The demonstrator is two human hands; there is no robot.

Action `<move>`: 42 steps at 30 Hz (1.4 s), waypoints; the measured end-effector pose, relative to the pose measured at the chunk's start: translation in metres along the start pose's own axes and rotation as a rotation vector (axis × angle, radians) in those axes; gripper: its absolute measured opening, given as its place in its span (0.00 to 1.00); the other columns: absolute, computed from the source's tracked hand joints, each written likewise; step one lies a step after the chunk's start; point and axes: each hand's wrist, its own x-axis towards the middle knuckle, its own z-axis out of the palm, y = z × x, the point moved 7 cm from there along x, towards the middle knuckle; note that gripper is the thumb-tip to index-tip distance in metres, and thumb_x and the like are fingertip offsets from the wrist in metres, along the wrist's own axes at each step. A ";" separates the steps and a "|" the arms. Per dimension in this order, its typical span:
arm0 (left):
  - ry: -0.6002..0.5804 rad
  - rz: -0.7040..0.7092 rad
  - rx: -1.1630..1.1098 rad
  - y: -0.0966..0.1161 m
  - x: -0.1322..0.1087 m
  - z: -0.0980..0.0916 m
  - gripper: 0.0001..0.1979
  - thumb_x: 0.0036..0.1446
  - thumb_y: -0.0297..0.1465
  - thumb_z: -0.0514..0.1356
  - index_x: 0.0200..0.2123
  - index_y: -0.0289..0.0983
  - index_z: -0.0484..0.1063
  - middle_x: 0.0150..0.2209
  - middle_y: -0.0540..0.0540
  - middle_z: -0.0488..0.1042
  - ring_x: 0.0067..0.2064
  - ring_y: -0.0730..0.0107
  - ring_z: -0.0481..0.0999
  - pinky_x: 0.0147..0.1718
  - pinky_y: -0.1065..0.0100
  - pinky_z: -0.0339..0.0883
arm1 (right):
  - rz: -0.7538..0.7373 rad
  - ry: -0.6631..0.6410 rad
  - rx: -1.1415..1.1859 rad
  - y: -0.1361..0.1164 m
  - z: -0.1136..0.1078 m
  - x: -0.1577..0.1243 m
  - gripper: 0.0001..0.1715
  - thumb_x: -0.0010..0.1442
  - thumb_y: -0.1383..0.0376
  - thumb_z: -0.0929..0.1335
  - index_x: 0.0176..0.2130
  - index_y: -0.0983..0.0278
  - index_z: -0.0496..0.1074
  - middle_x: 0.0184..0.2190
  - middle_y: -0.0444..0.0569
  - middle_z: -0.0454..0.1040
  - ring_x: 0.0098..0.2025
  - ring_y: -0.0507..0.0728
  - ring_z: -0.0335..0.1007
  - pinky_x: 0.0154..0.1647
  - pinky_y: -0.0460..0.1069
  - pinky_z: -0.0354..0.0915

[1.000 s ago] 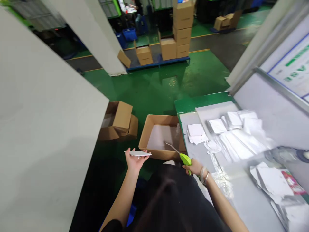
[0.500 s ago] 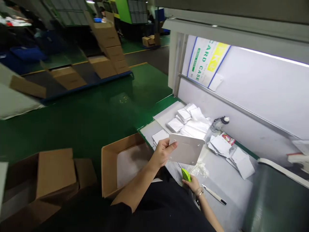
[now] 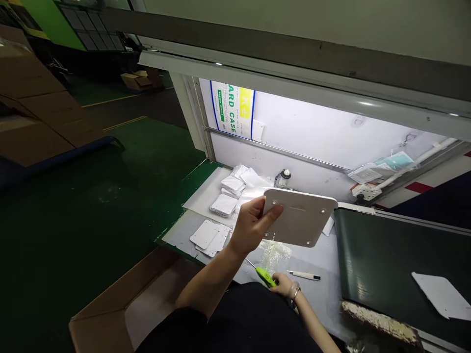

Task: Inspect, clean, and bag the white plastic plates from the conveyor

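Okay, wall poster (image 3: 231,110) reads "CARD CASE"; left hand (image 3: 253,225) fingers clamped on white panel (image 3: 300,218); right hand (image 3: 281,285) fingers around green-handled tool (image 3: 265,277); dark belt (image 3: 382,264) newly in view.

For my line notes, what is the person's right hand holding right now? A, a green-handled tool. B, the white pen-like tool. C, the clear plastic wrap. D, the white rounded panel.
A: the right hand is closed around the green-handled tool, while the white rounded panel is in the left hand and the white pen-like tool lies on the bench.
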 end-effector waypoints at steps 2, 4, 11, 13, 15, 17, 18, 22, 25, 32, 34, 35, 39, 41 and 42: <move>-0.012 0.018 0.004 0.005 0.003 0.003 0.13 0.53 0.39 0.64 0.30 0.34 0.73 0.28 0.49 0.74 0.29 0.73 0.71 0.26 0.72 0.66 | -0.050 0.035 0.045 -0.015 -0.022 0.003 0.14 0.43 0.63 0.76 0.22 0.62 0.66 0.17 0.38 0.68 0.21 0.52 0.67 0.23 0.45 0.62; -0.027 0.027 0.004 0.010 0.005 0.005 0.13 0.53 0.39 0.64 0.30 0.34 0.73 0.27 0.49 0.74 0.29 0.73 0.72 0.26 0.72 0.67 | -0.106 0.125 0.101 -0.034 -0.060 0.007 0.11 0.47 0.60 0.73 0.26 0.61 0.69 0.21 0.42 0.72 0.25 0.55 0.72 0.26 0.47 0.66; -0.078 0.141 0.073 0.019 0.010 0.009 0.11 0.55 0.37 0.62 0.33 0.35 0.75 0.29 0.48 0.76 0.30 0.70 0.75 0.27 0.71 0.71 | -0.330 0.638 0.464 -0.117 -0.225 -0.046 0.21 0.64 0.50 0.58 0.41 0.63 0.68 0.20 0.44 0.70 0.21 0.53 0.66 0.22 0.46 0.64; -0.218 0.313 0.181 0.032 0.009 0.022 0.08 0.56 0.34 0.62 0.35 0.37 0.77 0.32 0.47 0.79 0.33 0.67 0.78 0.31 0.67 0.74 | -0.445 0.651 0.751 -0.143 -0.249 -0.074 0.26 0.66 0.48 0.53 0.50 0.62 0.64 0.17 0.40 0.68 0.14 0.50 0.58 0.16 0.45 0.58; -0.522 0.529 0.327 0.047 -0.002 0.045 0.07 0.55 0.30 0.62 0.37 0.42 0.79 0.36 0.48 0.80 0.38 0.64 0.80 0.42 0.60 0.75 | -0.480 0.547 0.859 -0.167 -0.261 -0.091 0.37 0.65 0.45 0.47 0.50 0.64 0.67 0.19 0.45 0.72 0.16 0.53 0.64 0.19 0.48 0.64; -0.775 0.730 0.490 0.058 -0.015 0.061 0.12 0.54 0.27 0.63 0.40 0.48 0.78 0.40 0.50 0.80 0.43 0.62 0.80 0.54 0.52 0.68 | -0.538 0.560 0.828 -0.182 -0.276 -0.108 0.37 0.65 0.44 0.50 0.42 0.64 0.73 0.23 0.50 0.74 0.20 0.54 0.68 0.21 0.49 0.66; -0.819 0.822 0.575 0.062 -0.019 0.063 0.15 0.54 0.26 0.62 0.42 0.50 0.77 0.41 0.51 0.80 0.45 0.61 0.79 0.57 0.49 0.64 | -0.606 0.610 0.758 -0.187 -0.284 -0.118 0.31 0.64 0.46 0.56 0.37 0.64 0.75 0.24 0.49 0.75 0.21 0.54 0.69 0.21 0.48 0.65; -0.741 1.197 0.829 0.077 -0.027 0.057 0.23 0.56 0.22 0.59 0.53 0.47 0.69 0.49 0.50 0.76 0.50 0.61 0.77 0.63 0.46 0.51 | -0.870 0.809 0.322 -0.205 -0.295 -0.149 0.07 0.52 0.69 0.72 0.34 0.58 0.78 0.26 0.45 0.76 0.25 0.53 0.71 0.23 0.46 0.65; -0.718 1.365 0.853 0.076 -0.037 0.052 0.24 0.57 0.22 0.59 0.56 0.43 0.66 0.49 0.49 0.76 0.46 0.66 0.79 0.65 0.52 0.48 | -0.902 0.866 0.204 -0.210 -0.290 -0.157 0.14 0.54 0.73 0.70 0.39 0.56 0.78 0.26 0.46 0.76 0.26 0.54 0.71 0.23 0.47 0.64; -0.578 1.392 0.904 0.071 -0.039 0.046 0.23 0.60 0.21 0.52 0.57 0.40 0.66 0.44 0.49 0.79 0.45 0.68 0.79 0.58 0.62 0.64 | -0.967 0.770 0.094 -0.223 -0.286 -0.158 0.16 0.55 0.75 0.68 0.40 0.57 0.76 0.25 0.44 0.74 0.24 0.52 0.68 0.22 0.46 0.62; -0.612 1.528 0.986 0.068 -0.042 0.047 0.19 0.59 0.23 0.54 0.52 0.42 0.71 0.44 0.51 0.79 0.44 0.68 0.80 0.55 0.63 0.68 | -0.972 0.763 0.079 -0.224 -0.287 -0.158 0.15 0.56 0.75 0.68 0.40 0.58 0.76 0.26 0.44 0.74 0.24 0.52 0.68 0.23 0.46 0.63; -0.595 1.597 1.033 0.066 -0.043 0.047 0.17 0.58 0.24 0.55 0.48 0.44 0.73 0.43 0.52 0.80 0.42 0.68 0.80 0.53 0.62 0.70 | -0.977 0.759 0.065 -0.225 -0.287 -0.159 0.15 0.56 0.75 0.68 0.40 0.58 0.76 0.26 0.45 0.75 0.25 0.52 0.69 0.23 0.46 0.63; -0.178 1.663 1.001 0.070 -0.041 0.032 0.15 0.53 0.22 0.59 0.39 0.49 0.75 0.36 0.53 0.79 0.39 0.68 0.78 0.45 0.61 0.76 | -1.004 0.758 -0.002 -0.230 -0.283 -0.160 0.19 0.55 0.76 0.67 0.43 0.58 0.76 0.30 0.46 0.77 0.27 0.52 0.73 0.25 0.45 0.66; 0.034 1.510 0.808 0.079 -0.037 0.017 0.20 0.52 0.19 0.58 0.44 0.49 0.73 0.40 0.50 0.76 0.43 0.66 0.75 0.42 0.60 0.76 | -1.018 0.761 -0.021 -0.232 -0.280 -0.161 0.23 0.55 0.78 0.66 0.45 0.57 0.76 0.31 0.46 0.78 0.28 0.53 0.74 0.26 0.45 0.67; 0.049 1.388 0.694 0.083 -0.032 0.012 0.22 0.53 0.19 0.57 0.48 0.48 0.70 0.42 0.47 0.75 0.45 0.64 0.74 0.42 0.59 0.75 | -1.029 0.760 -0.031 -0.233 -0.279 -0.161 0.24 0.55 0.78 0.66 0.46 0.57 0.75 0.31 0.46 0.78 0.29 0.53 0.74 0.26 0.45 0.68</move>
